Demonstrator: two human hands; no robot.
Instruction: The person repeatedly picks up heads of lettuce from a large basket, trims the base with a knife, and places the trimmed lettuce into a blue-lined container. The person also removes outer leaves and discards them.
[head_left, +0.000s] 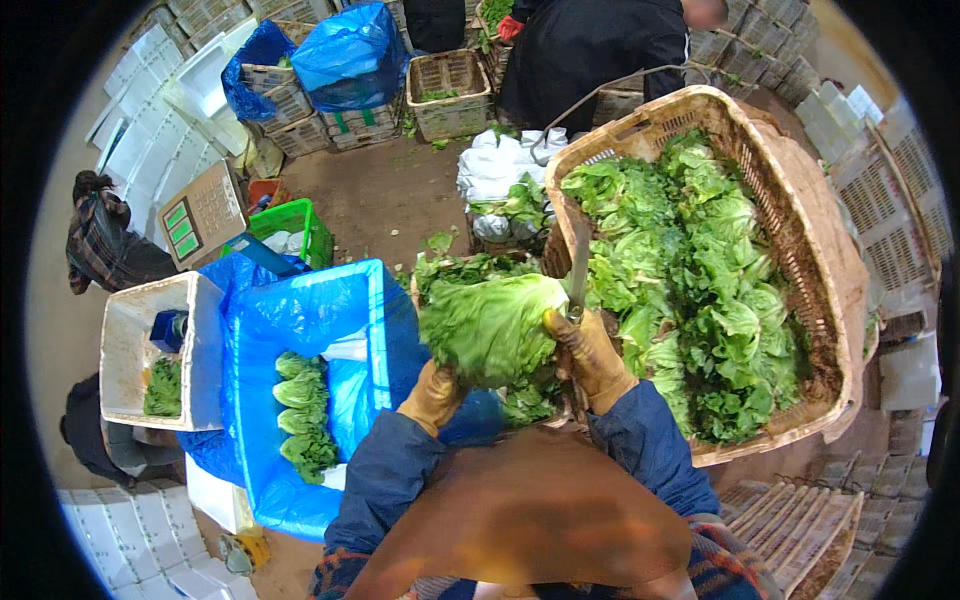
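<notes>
A head of leafy lettuce (495, 322) is held level in front of me, leaves to the left and pale base to the right. My left hand (435, 396), in a tan work glove, grips it from below at the leafy end. In my gloved right hand (596, 360) is a knife (579, 266), its blade pointing up beside the lettuce base. The right thumb presses against that base. Beneath the held head, loose leaves and trimmings (525, 405) partly show. To my right, a large dirty plastic crate (814, 225) holds rows of lettuce heads (720, 300).
On the left, a blue-lined box (304, 300) contains a row of lettuce (300, 412). Beside it are a foam box (161, 289), a scale display (199, 210) and a green crate (319, 232). White wrapped bundles (495, 165) lie ahead. A person in black (585, 52) bends beyond the crate.
</notes>
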